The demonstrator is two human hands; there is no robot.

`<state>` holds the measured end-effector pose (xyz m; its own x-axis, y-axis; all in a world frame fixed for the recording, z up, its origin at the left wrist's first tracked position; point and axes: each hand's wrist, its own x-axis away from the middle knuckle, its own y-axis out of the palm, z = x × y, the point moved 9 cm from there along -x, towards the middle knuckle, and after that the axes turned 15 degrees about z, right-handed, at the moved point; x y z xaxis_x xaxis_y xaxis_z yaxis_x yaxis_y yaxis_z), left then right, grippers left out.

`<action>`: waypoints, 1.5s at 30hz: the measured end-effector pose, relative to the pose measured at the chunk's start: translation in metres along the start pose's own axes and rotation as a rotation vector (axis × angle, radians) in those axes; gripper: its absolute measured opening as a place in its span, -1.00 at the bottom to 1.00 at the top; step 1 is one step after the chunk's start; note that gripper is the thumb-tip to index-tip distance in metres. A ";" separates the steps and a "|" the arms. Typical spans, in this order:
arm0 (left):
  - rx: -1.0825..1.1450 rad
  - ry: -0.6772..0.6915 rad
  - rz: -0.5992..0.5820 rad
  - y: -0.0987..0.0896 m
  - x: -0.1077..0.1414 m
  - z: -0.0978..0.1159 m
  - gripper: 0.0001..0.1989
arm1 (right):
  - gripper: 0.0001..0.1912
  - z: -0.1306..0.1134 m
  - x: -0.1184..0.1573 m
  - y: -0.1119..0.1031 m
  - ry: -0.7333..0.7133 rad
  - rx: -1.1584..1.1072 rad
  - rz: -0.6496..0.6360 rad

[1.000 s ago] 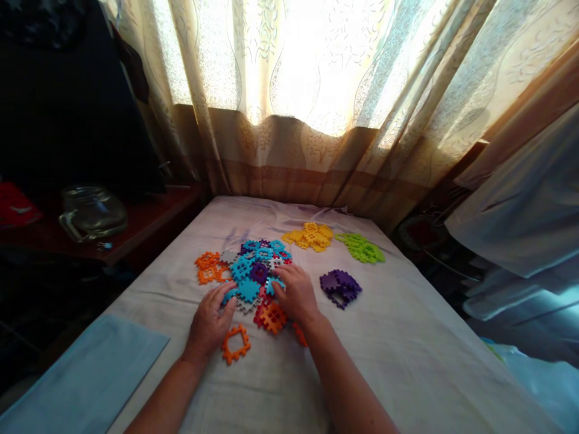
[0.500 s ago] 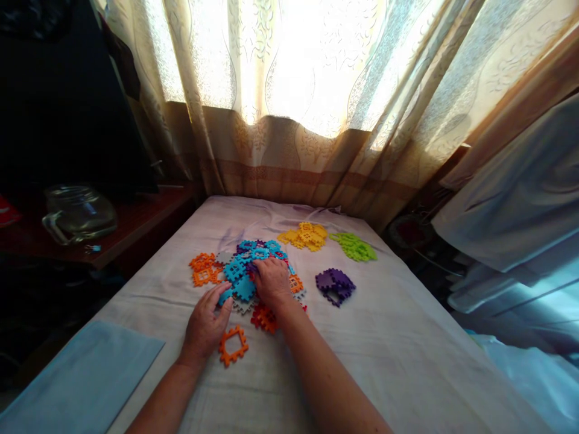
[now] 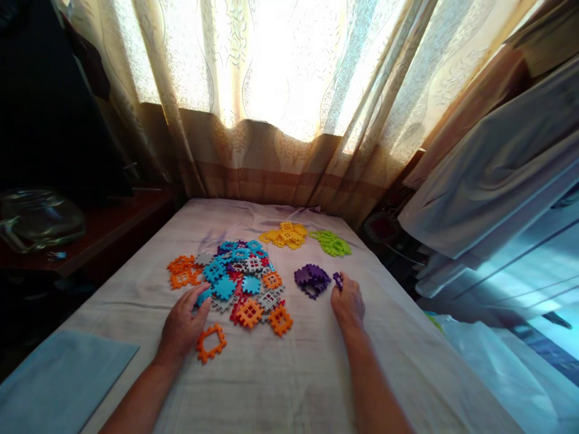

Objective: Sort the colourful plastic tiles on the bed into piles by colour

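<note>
My right hand (image 3: 348, 303) pinches a small purple toothed tile (image 3: 338, 280) between thumb and fingers. It is just right of a little pile of purple interlocking tiles (image 3: 312, 278). At the near left side of the large mixed pile (image 3: 250, 285), my left hand (image 3: 184, 320) has its thumb and fingers closed about a blue tile (image 3: 204, 296), partly hidden by them. Blue, red, grey, orange and purple tiles overlap in that mixed pile. An orange open-frame piece (image 3: 211, 343) lies apart, close to my left wrist.
Orange tiles (image 3: 183, 271) lie left of the mixed pile. Yellow tiles (image 3: 286, 235) and green tiles (image 3: 332, 242) are farther back on the white cloth (image 3: 289, 386). A pale blue sheet (image 3: 67, 380) covers the near left corner. A glass jug (image 3: 43, 220) stands on the side table.
My right hand has moved right from the mixed pile, carrying a purple tile to beside the purple pile. My left hand stays at the blue tile. The camera view has shifted right.
</note>
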<state>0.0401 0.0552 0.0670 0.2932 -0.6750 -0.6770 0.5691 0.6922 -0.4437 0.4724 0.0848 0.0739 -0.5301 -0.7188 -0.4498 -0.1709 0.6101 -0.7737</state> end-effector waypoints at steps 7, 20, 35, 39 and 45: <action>-0.070 0.135 -0.001 0.000 0.003 0.009 -0.63 | -0.34 -0.022 0.020 0.027 -0.027 0.059 -0.163; -0.476 0.225 -0.275 0.048 -0.031 0.011 -0.54 | -0.56 -0.052 0.031 -0.001 -0.327 -0.348 0.325; -0.369 0.301 0.024 0.018 -0.011 -0.016 -0.53 | -0.78 -0.272 0.095 0.064 -0.858 -0.154 -0.293; -0.361 0.267 0.037 0.018 -0.012 -0.021 -0.54 | -0.82 -0.287 0.101 0.073 -0.917 -0.092 -0.291; -0.337 0.223 0.006 0.019 -0.012 -0.023 -0.55 | -0.81 -0.256 0.092 0.041 -0.812 -0.278 -0.116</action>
<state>0.0298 0.0819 0.0534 0.1004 -0.6248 -0.7743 0.2729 0.7657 -0.5824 0.2045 0.1289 0.1155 0.2429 -0.7324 -0.6361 -0.4398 0.5013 -0.7452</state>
